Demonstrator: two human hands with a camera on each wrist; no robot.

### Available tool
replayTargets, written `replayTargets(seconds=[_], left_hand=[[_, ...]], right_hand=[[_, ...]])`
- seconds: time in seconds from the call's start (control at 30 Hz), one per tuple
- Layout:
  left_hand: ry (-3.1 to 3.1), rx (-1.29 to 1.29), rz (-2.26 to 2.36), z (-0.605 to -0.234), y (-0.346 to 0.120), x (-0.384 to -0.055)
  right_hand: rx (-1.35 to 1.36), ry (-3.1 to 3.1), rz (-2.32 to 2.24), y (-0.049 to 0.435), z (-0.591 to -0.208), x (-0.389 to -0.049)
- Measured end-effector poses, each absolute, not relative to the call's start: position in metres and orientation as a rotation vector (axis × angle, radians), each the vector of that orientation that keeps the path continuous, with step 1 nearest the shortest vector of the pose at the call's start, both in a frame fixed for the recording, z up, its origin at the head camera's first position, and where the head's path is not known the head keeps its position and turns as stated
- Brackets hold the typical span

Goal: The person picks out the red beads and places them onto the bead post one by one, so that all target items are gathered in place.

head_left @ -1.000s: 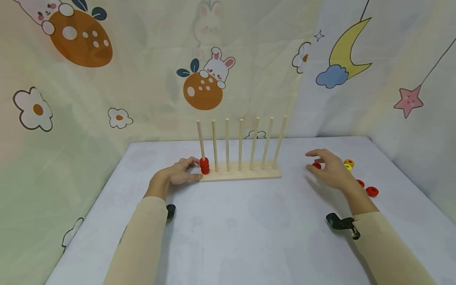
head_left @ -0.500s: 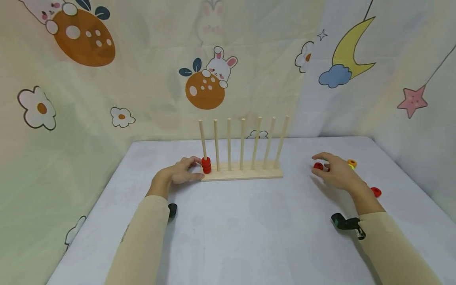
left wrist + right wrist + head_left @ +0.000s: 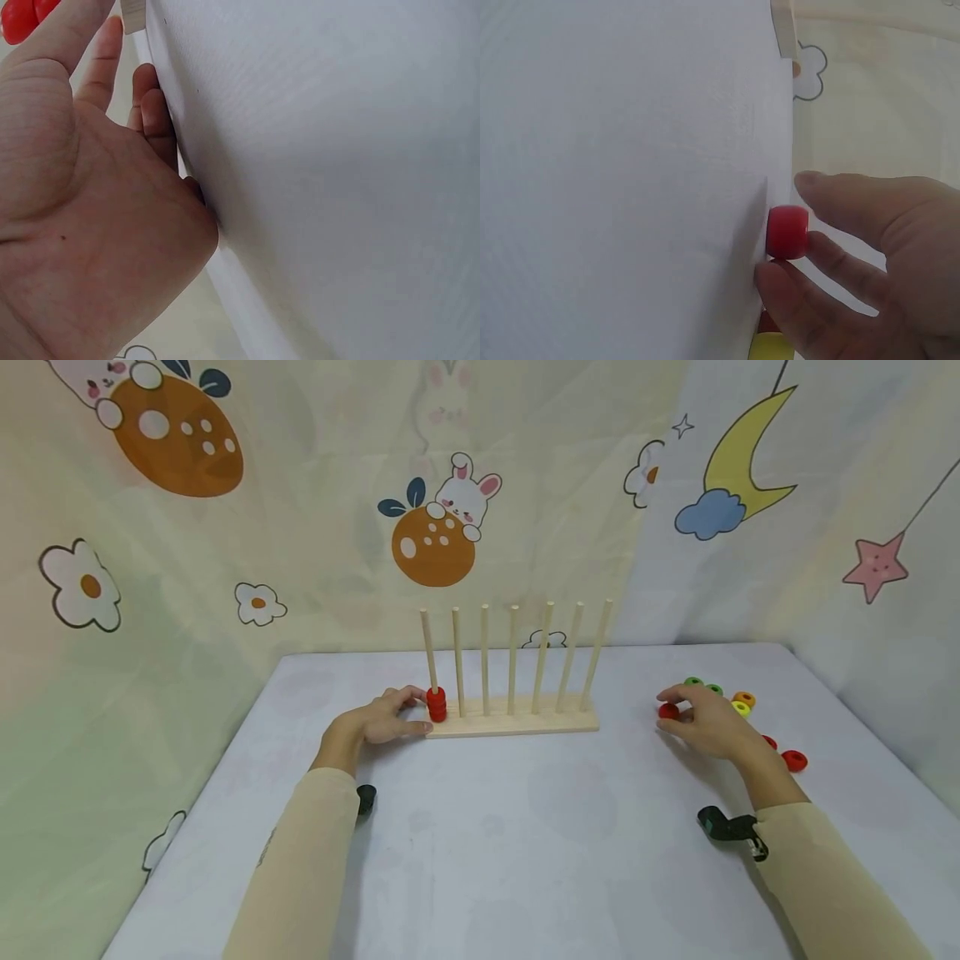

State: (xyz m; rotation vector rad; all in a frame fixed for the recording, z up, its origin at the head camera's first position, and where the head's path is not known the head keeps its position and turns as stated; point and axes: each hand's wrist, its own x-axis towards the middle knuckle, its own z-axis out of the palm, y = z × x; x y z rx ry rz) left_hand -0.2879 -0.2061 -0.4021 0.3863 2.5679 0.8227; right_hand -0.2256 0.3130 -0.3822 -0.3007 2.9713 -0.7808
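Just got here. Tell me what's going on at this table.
A person's left grip holds the left end of a wooden peg rack, beside red beads stacked on its first peg; the other six pegs carry none. The right grip is poised around a single red bead on the table, not yet pinching it. Green beads, an orange one, a yellow one and more red ones lie nearby.

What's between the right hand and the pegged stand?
A red bead, at the right hand; beyond it, bare table up to the pegged stand. The head view shows it.
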Motion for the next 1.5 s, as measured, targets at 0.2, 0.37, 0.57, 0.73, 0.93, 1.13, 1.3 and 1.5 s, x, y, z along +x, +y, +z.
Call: replayTargets(seconds=[0.2, 0.37, 0.57, 0.73, 0.93, 1.13, 1.3, 1.5], left_hand=[[2.565, 0.378, 0.828, -0.401, -0.206, -0.288], [2.566, 0.376, 0.829, -0.401, -0.206, -0.288], [2.566, 0.41, 0.836, -0.4, -0.205, -0.289], [2.576, 0.421, 0.819, -0.399, -0.203, -0.289], [2.57, 0.403, 0.828, -0.402, -0.206, -0.289], [2.567, 0.406, 0.83, -0.403, -0.206, -0.288], [2.569, 0.4, 0.826, -0.402, -0.204, -0.287], [2.572, 0.368, 0.828, -0.401, -0.204, -0.287]], right_hand=[[-0.265, 2.956, -0.738, 0.307, -0.381, -0.225], [-0.253, 2.965, -0.71, 0.305, -0.381, -0.225], [-0.304, 2.997, -0.77, 0.302, -0.378, -0.222], [-0.331, 3.05, -0.794, 0.297, -0.375, -0.22], [-0.455, 3.14, -0.857, 0.285, -0.371, -0.22], [-0.616, 3.203, -0.912, 0.276, -0.368, -0.217], [-0.666, 3.22, -0.924, 0.267, -0.363, -0.213], [-0.766, 3.255, -0.906, 0.258, -0.353, -0.216]])
